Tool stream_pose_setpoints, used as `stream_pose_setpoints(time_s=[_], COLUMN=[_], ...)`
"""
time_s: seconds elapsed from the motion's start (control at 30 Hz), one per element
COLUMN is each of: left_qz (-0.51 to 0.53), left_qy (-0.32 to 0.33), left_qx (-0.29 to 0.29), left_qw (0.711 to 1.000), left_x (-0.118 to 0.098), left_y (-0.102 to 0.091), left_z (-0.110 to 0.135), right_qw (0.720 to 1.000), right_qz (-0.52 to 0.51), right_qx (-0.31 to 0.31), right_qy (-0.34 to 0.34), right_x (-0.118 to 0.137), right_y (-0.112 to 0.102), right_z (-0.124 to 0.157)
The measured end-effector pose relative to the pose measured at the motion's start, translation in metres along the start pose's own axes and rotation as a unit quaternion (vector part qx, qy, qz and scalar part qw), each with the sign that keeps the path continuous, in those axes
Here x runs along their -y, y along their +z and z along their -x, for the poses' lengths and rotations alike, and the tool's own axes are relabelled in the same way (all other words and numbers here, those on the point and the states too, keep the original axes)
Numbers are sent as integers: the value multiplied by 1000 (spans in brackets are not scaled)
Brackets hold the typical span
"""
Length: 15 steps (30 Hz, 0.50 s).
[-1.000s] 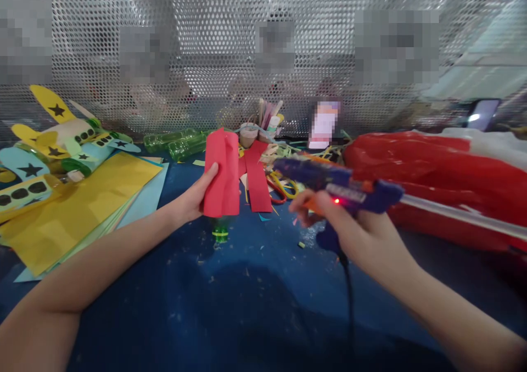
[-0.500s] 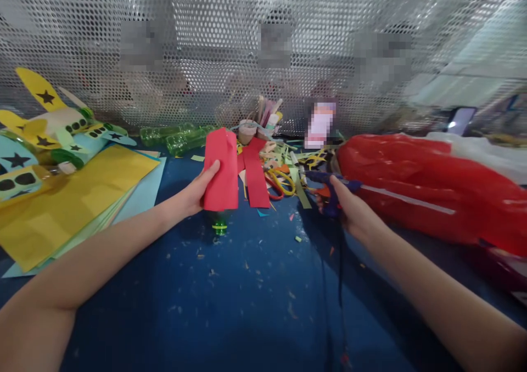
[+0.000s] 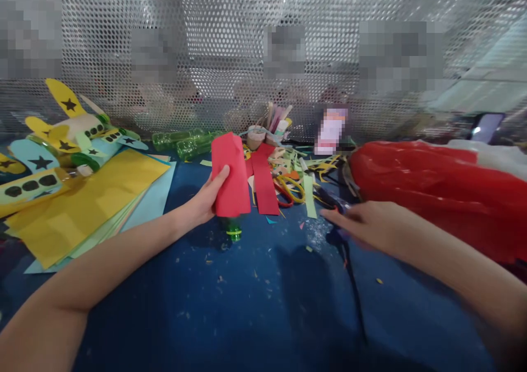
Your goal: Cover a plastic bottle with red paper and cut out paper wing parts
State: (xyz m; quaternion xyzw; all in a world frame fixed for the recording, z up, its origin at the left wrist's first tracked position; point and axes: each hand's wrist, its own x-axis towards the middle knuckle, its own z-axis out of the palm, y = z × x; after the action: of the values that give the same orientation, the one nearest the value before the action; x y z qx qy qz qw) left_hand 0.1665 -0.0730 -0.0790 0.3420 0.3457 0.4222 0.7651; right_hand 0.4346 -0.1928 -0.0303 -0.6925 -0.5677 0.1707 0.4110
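Your left hand [image 3: 203, 202] has its fingers clamped round the red-paper-wrapped bottle [image 3: 230, 180], cap down on the bench [image 3: 255, 306]; it looks light and crushable, so grip mid-body over the paper seam, while your right hand [image 3: 370, 226] covers the glue gun [image 3: 335, 203], its grip too blurred to tell.

A silver perforated metal screen [image 3: 230, 43] spans the back, catching bright glints. Before it stretches a scuffed dark-blue tabletop [image 3: 255, 306].

red paper [image 3: 230, 177]: wrapped round green bottle [image 3: 234, 230], cap end down, mid-table | glue gun [image 3: 335, 203]: purple, lying flat, partly hidden
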Motion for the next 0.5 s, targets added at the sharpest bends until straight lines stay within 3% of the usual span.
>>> stream_pose_setpoints(time_s=[0.07,0.17,0.27,0.37,0.5], left_qz=[3,4,7,8,20], left_qy=[25,70,95,107,143], left_qx=[-1,-4,-15,-27,-46], left_qw=[1000,998,995,994,988], left_x=[0,0,1,4,9], left_y=[3,8,14,18,20], left_z=[3,9,16,20,21], right_qw=[988,982,971,966,964], right_qz=[86,-13,-108,-142,-162], right_qx=[103,89,130,128,92], right_qy=[-83,-166,-168,-174,-188], right_x=[26,51,55,46,39], right_y=[31,82,119,134,135], right_z=[0,1,4,8,11])
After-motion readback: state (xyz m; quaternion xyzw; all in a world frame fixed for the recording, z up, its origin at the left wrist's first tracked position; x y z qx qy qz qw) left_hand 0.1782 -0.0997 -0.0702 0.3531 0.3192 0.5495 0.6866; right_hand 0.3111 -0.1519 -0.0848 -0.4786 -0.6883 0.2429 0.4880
